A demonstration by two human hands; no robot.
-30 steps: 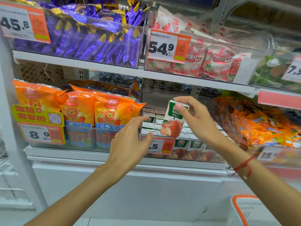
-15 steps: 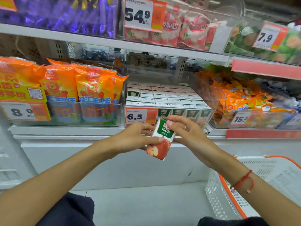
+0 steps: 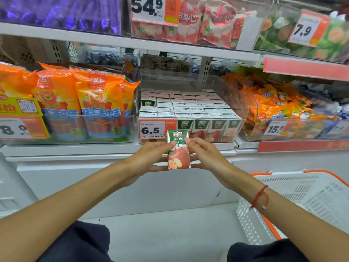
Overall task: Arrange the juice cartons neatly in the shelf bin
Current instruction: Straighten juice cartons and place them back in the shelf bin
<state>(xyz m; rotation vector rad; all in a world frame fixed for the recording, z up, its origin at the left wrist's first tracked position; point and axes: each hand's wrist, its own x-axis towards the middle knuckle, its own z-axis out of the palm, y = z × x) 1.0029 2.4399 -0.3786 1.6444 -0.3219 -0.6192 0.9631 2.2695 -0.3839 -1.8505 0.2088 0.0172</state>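
Supermarket shelf ahead of me, and the clear shelf bin (image 3: pixel 238 129) behind the 6.5 price tag (image 3: pixel 152 129) already looks nearly full of neat rows of juice cartons (image 3: pixel 190 106), so I judge only a gap at its left side remains. One apple juice carton (image 3: pixel 178 149) is out, upright, just below the bin front. My left hand (image 3: pixel 151 157) and right hand (image 3: pixel 206 157) both pinch it, fingers curled round its sides.

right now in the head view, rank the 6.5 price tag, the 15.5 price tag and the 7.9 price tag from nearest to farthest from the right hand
1. 6.5 price tag: just up-left of the right hand, on the juice bin front.
2. 15.5 price tag: to the right, on the neighbouring bin.
3. 7.9 price tag: upper right, on the shelf above.
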